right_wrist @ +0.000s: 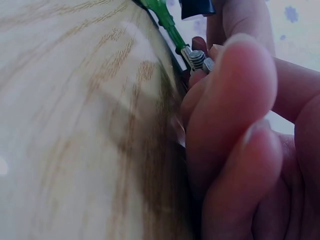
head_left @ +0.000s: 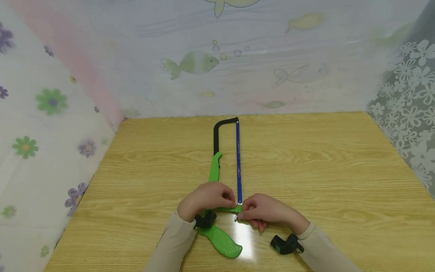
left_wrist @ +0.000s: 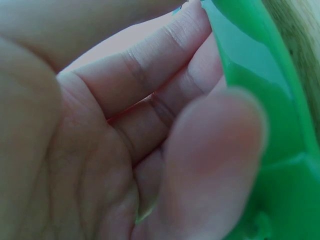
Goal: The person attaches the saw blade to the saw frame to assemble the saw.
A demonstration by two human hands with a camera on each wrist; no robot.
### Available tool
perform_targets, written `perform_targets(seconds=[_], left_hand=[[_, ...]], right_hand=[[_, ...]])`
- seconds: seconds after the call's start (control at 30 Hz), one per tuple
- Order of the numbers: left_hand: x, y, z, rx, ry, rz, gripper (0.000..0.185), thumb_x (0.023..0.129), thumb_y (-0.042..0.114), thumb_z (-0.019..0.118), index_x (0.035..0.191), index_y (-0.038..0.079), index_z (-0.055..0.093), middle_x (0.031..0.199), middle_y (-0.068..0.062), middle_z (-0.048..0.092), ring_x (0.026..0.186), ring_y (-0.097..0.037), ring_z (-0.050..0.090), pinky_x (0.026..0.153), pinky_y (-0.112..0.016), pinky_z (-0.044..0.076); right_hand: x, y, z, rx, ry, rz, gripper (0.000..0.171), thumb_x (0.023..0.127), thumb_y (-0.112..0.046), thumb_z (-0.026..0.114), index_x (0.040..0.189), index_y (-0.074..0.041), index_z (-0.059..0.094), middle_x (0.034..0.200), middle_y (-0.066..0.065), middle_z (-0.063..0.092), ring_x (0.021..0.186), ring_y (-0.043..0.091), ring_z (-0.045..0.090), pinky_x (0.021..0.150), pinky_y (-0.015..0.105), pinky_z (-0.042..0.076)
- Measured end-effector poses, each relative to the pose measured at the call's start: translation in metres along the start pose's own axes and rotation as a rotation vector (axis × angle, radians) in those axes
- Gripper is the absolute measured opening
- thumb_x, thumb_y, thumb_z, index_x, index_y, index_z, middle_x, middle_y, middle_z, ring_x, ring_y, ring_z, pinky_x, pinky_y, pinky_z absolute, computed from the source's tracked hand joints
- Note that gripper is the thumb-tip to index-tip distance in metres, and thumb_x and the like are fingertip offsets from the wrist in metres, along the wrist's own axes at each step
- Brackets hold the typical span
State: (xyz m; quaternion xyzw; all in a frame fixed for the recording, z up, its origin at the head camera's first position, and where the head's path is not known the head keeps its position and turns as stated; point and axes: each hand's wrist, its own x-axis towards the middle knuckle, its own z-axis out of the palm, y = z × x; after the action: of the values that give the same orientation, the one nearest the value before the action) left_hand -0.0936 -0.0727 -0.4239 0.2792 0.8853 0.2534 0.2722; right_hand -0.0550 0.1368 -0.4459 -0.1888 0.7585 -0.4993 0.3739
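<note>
A hacksaw with a green handle [head_left: 222, 243] and a black bowed front frame [head_left: 216, 138] lies on the wooden table. Its blue blade [head_left: 238, 162] runs along the right side. My left hand [head_left: 210, 194] reaches over the frame, its fingers pinching the green arm at the blade's near end. From the right, my right hand [head_left: 266, 209] pinches the small silver wing nut [head_left: 236, 218] below that end. The right wrist view shows the threaded screw [right_wrist: 197, 58] by the fingertips. Green frame [left_wrist: 270, 125] fills the right of the left wrist view, beside curled fingers.
The wooden table [head_left: 323, 158] meets a fish-printed cloth [head_left: 244, 83] at its back edge. Flower-printed cloth [head_left: 51, 151] hangs at the left, and a grey floral one [head_left: 412, 113] at the right. Black wrist cameras [head_left: 285, 244] sit on both wrists.
</note>
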Motion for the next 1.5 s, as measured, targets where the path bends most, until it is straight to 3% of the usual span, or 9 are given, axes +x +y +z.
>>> perform_targets(seconds=[1.5], left_hand=[[-0.0009,0.0026,-0.0008,0.011,0.010,-0.007,0.010,0.082,0.038,0.066,0.076,0.030,0.067,0.072,0.019,0.059,0.064,-0.002,0.050,0.060,-0.022,0.040]], right_hand=[[0.0008,0.0013,0.0009,-0.031,0.016,0.010,0.037,0.086,-0.037,0.062,0.066,-0.005,0.059,0.049,-0.001,0.054,0.038,0.010,0.051,0.039,0.025,0.042]])
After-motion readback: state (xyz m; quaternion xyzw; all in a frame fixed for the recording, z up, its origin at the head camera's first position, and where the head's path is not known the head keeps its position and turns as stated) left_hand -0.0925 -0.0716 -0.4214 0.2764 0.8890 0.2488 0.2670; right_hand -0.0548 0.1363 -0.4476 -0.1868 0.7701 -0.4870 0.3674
